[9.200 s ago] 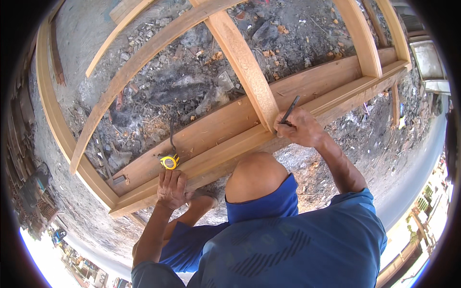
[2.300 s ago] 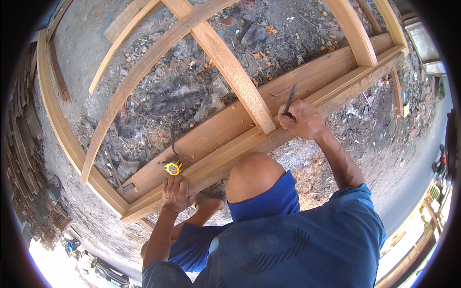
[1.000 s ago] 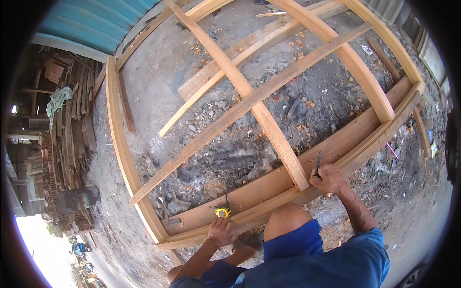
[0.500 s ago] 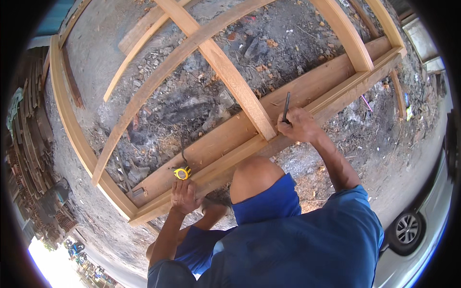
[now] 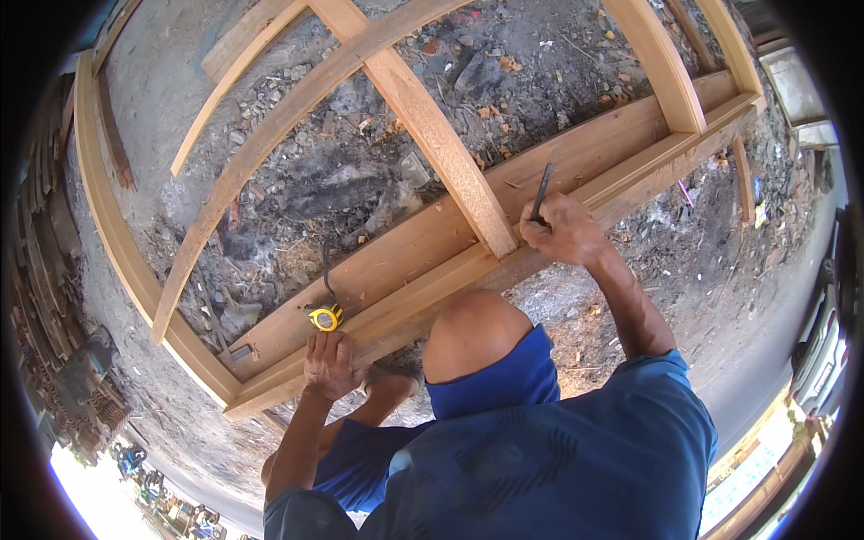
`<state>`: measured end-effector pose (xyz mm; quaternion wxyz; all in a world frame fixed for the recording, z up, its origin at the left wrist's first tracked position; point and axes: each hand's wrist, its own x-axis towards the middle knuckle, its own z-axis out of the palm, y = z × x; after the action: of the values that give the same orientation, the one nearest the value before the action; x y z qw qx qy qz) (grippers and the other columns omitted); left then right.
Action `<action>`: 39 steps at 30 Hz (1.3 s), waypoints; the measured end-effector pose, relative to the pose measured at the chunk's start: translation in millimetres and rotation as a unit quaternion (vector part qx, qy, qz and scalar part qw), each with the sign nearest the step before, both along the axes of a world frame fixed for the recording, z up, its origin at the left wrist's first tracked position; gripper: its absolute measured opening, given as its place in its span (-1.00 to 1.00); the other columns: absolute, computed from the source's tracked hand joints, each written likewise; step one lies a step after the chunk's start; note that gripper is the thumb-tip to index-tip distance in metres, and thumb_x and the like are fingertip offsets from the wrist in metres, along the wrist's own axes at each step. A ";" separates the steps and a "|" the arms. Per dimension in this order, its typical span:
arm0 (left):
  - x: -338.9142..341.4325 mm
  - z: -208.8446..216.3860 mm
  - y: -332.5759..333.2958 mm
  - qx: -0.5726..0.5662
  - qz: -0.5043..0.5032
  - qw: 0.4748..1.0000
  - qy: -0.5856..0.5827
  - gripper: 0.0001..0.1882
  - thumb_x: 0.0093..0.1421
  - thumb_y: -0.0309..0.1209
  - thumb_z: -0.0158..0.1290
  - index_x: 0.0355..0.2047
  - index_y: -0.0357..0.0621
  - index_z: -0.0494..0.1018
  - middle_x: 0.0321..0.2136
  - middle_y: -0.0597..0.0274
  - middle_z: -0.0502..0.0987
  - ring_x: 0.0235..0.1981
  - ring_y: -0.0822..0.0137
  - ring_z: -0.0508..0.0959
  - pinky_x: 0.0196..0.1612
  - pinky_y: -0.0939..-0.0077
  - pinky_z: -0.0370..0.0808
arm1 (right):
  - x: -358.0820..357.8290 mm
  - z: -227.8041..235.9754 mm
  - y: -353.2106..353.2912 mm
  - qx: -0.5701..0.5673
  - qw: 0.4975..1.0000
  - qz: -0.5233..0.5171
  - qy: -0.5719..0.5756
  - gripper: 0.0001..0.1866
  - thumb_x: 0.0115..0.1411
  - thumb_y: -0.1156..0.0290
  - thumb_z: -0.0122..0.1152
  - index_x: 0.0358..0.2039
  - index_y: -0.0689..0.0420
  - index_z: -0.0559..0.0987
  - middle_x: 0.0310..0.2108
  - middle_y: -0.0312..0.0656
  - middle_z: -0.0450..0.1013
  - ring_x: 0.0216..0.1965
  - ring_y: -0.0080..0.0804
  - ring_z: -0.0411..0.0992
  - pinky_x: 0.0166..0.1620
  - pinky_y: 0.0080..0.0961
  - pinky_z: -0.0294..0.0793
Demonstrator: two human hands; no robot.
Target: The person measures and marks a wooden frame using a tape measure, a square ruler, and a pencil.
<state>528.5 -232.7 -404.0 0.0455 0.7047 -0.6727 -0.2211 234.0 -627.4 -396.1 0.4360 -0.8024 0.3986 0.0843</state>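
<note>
My right hand (image 5: 565, 231) is closed around a slim dark pencil-like stick (image 5: 543, 191), which points up and away over the near rail (image 5: 423, 301) of a wooden frame. Beside that hand, a pale crosspiece (image 5: 441, 157) meets the rail. Further left, my left hand (image 5: 331, 364) rests over the same rail, its fingers bent over the wood. A yellow and black tape measure (image 5: 326, 317) with a dark strap sits right at those fingertips; whether they touch it I cannot tell. My bent knee (image 5: 477, 333) is against the rail between both hands.
A thin curved-looking strip (image 5: 243, 171) lies across the frame. Charred debris (image 5: 351, 189) covers the ground inside it. Stacked timber (image 5: 54, 297) stands at the far left. Part of a silver car (image 5: 821, 360) shows at the right edge, and parked motorbikes (image 5: 171, 504) at lower left.
The view has shifted slightly, so the frame's left side sits further left. Both hands keep about the same places on the rail. The car at the right has moved away up the edge.
</note>
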 end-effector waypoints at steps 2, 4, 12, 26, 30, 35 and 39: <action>-0.2 0.1 -0.4 -0.001 0.002 1.000 0.005 -0.39 -0.20 -0.12 0.35 -0.18 -0.18 0.43 -0.19 0.01 0.45 -0.12 -0.09 0.45 -0.06 -0.08 0.37 | -0.5 -0.7 0.5 -0.005 1.000 -0.001 0.017 -0.86 0.12 0.37 0.17 -0.47 0.16 0.57 -0.59 -0.07 0.47 -0.54 -0.15 0.47 -0.38 -0.24 0.42; -0.6 -0.3 -0.1 -0.006 0.005 1.000 0.007 -0.40 -0.19 -0.12 0.34 -0.18 -0.17 0.43 -0.20 0.01 0.45 -0.12 -0.09 0.45 -0.07 -0.07 0.37 | 0.4 2.7 1.3 -0.007 1.000 -0.002 0.011 -0.86 0.13 0.37 0.17 -0.46 0.15 0.58 -0.57 -0.06 0.49 -0.51 -0.11 0.49 -0.36 -0.22 0.44; 1.1 0.6 -0.9 -0.013 -0.018 1.000 0.009 -0.31 -0.15 -0.11 0.37 -0.08 -0.25 0.38 -0.20 -0.08 0.42 -0.13 -0.19 0.45 -0.15 -0.11 0.35 | 1.4 6.0 -0.1 0.016 1.000 -0.011 0.023 -0.84 0.12 0.31 0.15 -0.43 0.10 0.63 -0.46 0.06 0.54 -0.38 0.07 0.53 -0.22 -0.15 0.51; -1.1 0.7 -2.4 -0.021 -0.002 1.000 -0.001 -0.41 -0.09 -0.03 0.28 -0.17 -0.19 0.43 -0.21 0.01 0.46 -0.15 -0.10 0.46 -0.11 -0.05 0.37 | -6.7 18.7 9.8 0.130 0.977 -0.115 -0.126 -0.91 0.16 0.44 0.17 -0.40 0.17 0.60 -0.57 -0.21 0.47 -0.50 -0.44 0.47 -0.36 -0.42 0.43; -0.8 1.6 -2.8 -0.016 -0.004 1.000 -0.003 -0.41 -0.08 -0.02 0.28 -0.16 -0.19 0.44 -0.20 0.01 0.45 -0.14 -0.10 0.45 -0.11 -0.06 0.36 | -6.7 21.2 8.7 0.078 0.995 -0.027 -0.057 -0.90 0.21 0.53 0.09 -0.35 0.22 0.58 -0.57 -0.26 0.45 -0.49 -0.56 0.39 -0.37 -0.51 0.41; -0.5 0.8 -1.9 -0.016 -0.005 1.000 -0.005 -0.40 -0.10 -0.03 0.28 -0.17 -0.18 0.44 -0.20 0.02 0.45 -0.13 -0.10 0.46 -0.11 -0.06 0.36 | -3.9 21.0 8.4 0.098 0.992 -0.056 -0.057 -0.92 0.13 0.43 0.17 -0.41 0.12 0.59 -0.58 -0.17 0.45 -0.54 -0.34 0.42 -0.39 -0.35 0.40; -0.6 1.6 -3.0 -0.013 -0.001 1.000 0.000 -0.41 -0.14 -0.08 0.30 -0.17 -0.18 0.44 -0.20 0.02 0.45 -0.13 -0.09 0.46 -0.11 -0.05 0.37 | -6.2 15.6 10.5 0.086 0.991 -0.071 -0.080 -0.90 0.14 0.40 0.16 -0.41 0.14 0.58 -0.59 -0.16 0.45 -0.54 -0.29 0.44 -0.37 -0.34 0.41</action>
<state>527.9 -235.7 -402.4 0.0543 0.7035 -0.6761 -0.2121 227.9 -616.9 -380.5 0.5388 -0.7357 0.4099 0.0227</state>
